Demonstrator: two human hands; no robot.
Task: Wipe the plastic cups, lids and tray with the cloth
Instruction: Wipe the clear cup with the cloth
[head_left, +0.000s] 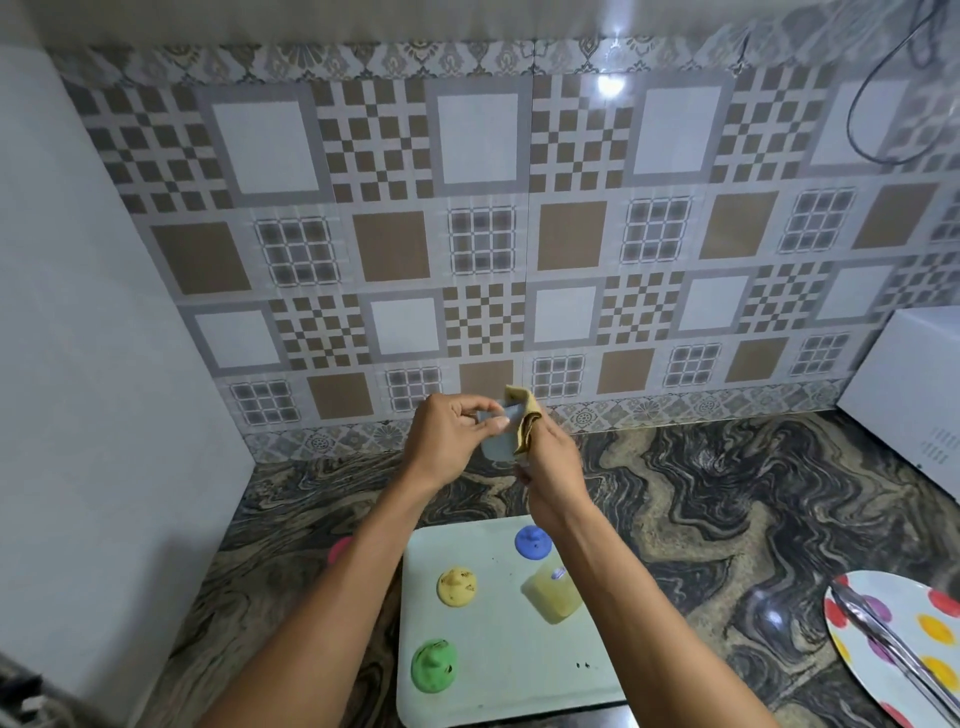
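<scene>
My left hand (449, 439) grips a pale blue plastic cup (500, 441), raised above the counter in front of the tiled wall. My right hand (553, 470) presses a folded yellow-brown cloth (525, 421) against the cup's right side and rim. Below my arms lies a pale green tray (493, 670). On the tray sit a blue lid (532, 541), a yellow lid (457, 586), a green lid (434, 666) and a yellow cup (553, 595) lying on its side. A pink item (340, 550) peeks out left of my left forearm, mostly hidden.
The marbled dark counter (701, 509) runs from a white wall on the left to a white appliance (914, 389) at the right. A polka-dot plate (904, 649) with metal tongs (883, 644) lies at the lower right.
</scene>
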